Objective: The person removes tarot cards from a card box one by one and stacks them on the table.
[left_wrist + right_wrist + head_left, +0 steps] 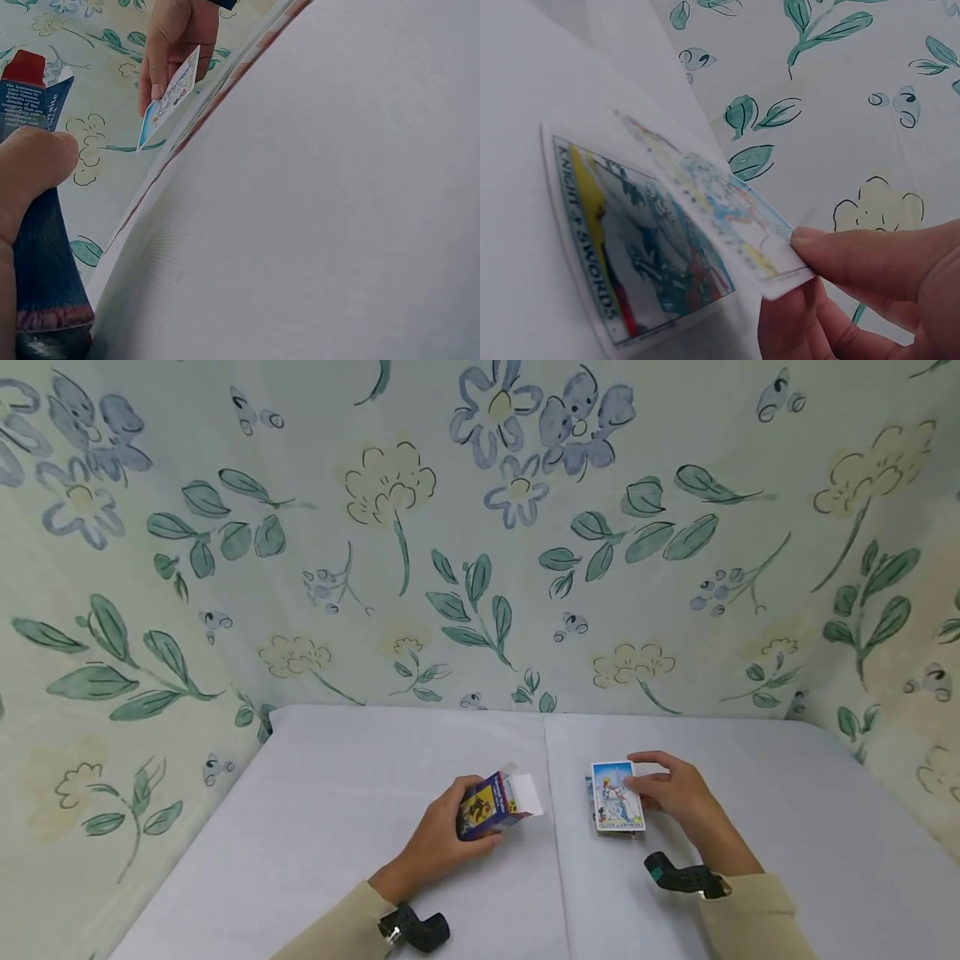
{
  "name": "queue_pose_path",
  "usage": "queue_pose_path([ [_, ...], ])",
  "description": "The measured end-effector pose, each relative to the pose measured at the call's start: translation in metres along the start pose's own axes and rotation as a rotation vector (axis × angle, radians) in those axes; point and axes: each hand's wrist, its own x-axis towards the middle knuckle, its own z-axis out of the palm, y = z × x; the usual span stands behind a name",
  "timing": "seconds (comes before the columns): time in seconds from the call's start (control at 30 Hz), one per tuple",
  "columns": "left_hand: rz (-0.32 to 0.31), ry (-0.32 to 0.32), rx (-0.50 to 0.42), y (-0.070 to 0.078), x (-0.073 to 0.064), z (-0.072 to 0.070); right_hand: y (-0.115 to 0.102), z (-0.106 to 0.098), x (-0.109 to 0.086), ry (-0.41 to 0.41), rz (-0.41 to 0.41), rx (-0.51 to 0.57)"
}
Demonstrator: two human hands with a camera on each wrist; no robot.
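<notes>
My left hand grips a blue tarot card box with a yellow picture on its front. The box is tilted, its open end to the right and a white flap sticking out. In the left wrist view, the thumb presses on the box's blue side, which carries white print. My right hand pinches a tarot card by its edge, thumb on the picture side. Beneath that raised card lies a Knight of Swords card, mostly covered in the head view.
Both hands work over a table with a white cloth, which has a crease running front to back between them. Floral fabric hangs behind the table and at both sides. Each wrist wears a black camera mount.
</notes>
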Motion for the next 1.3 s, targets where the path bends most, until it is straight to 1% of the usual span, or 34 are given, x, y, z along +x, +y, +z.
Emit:
queue_pose_path([
  [0.27,-0.003,-0.002,-0.005,0.001,-0.003,0.002,0.007,0.005,0.001,0.016,0.033,-0.023],
  [0.4,0.008,-0.004,-0.02,0.002,-0.001,0.002,0.008,0.007,0.002,0.028,0.031,-0.041],
  [0.57,0.012,0.005,-0.011,0.0,0.0,0.001,0.01,0.011,0.005,0.027,0.021,-0.059],
  [0.73,0.005,0.002,-0.01,-0.002,-0.001,0.001,0.008,0.013,0.004,0.027,0.029,-0.067],
  [0.93,-0.003,-0.001,0.0,-0.002,-0.002,0.0,0.005,0.014,0.001,0.027,0.02,-0.08],
  [1.13,0.007,0.003,0.004,-0.002,-0.002,0.0,0.004,0.016,0.001,0.034,0.021,-0.093],
  [1.3,0.013,0.008,0.007,-0.002,0.0,0.0,0.004,0.016,0.003,0.039,0.013,-0.124],
])
